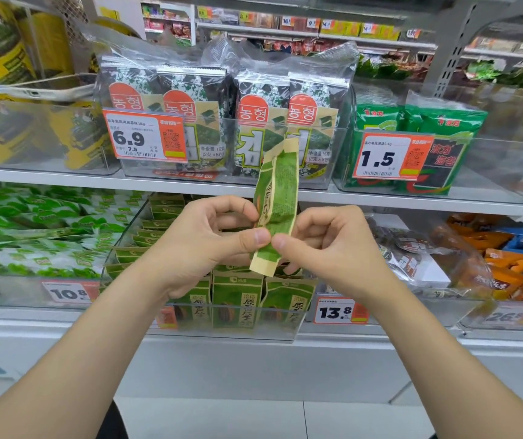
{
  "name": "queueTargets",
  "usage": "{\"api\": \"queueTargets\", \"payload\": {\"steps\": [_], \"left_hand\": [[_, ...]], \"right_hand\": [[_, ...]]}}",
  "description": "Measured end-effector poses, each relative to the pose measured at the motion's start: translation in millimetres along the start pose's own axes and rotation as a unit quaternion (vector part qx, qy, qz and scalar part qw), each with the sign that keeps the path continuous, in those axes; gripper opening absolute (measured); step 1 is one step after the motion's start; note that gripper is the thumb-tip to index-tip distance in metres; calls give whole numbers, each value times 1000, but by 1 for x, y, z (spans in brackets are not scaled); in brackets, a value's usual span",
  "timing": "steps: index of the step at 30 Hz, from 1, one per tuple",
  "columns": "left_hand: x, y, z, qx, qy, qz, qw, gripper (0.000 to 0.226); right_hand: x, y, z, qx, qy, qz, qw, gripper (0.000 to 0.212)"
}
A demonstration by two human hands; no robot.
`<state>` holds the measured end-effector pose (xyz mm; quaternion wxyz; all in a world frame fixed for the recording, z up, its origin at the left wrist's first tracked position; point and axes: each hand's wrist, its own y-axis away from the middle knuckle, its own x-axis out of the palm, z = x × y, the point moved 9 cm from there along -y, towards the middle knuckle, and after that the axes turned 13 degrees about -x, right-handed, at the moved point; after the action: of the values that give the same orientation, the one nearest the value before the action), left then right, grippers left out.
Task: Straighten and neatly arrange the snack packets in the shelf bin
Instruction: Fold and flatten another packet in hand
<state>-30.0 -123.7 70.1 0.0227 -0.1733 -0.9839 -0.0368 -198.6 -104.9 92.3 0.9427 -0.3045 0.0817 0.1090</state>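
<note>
A green and tan snack packet [277, 198] stands upright and edge-on in front of the shelves, held between both hands. My left hand [203, 245] pinches its lower left side between thumb and fingers. My right hand [326, 245] pinches its lower right side, thumb tip almost meeting the left thumb. Below and behind the hands is a clear shelf bin [231, 321] on the lower shelf, filled with several matching green packets [238, 299] standing in rows. The hands hide the middle of the bin.
On the upper shelf stand seaweed multipacks [222, 115] in a clear bin, with green packs [418, 147] to their right and yellow bags [3, 58] at left. Beside the lower bin lie green-white packets [32, 236] on the left and orange packets [507, 264] on the right.
</note>
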Motion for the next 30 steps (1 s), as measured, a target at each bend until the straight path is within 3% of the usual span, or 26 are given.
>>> {"api": "queueTargets", "payload": {"steps": [9,15,16,18,20,23,27,30], "left_hand": [[-10,-1,4,-6,-35,-33,999,42],[-7,0,-3,36,11,-94,995,80],[-7,1,-3,42,5,-109,993,89],[-7,4,-8,66,-25,-139,988,94],[-5,7,-14,91,-46,-150,983,83],[-1,9,-19,107,-121,-146,976,77],[18,9,-13,103,-175,-88,975,70],[32,13,-15,101,-131,-66,984,41]], "right_hand": [[9,6,-11,91,-71,54,992,17],[17,6,-18,93,-44,84,991,13],[16,6,-18,96,-48,75,991,12],[10,4,-18,89,-52,32,994,28],[1,2,-20,77,-41,-21,996,43],[1,1,-22,78,-77,-48,993,44],[-8,2,-20,45,-68,-155,985,22],[-17,6,-27,48,-64,-243,967,8]]}}
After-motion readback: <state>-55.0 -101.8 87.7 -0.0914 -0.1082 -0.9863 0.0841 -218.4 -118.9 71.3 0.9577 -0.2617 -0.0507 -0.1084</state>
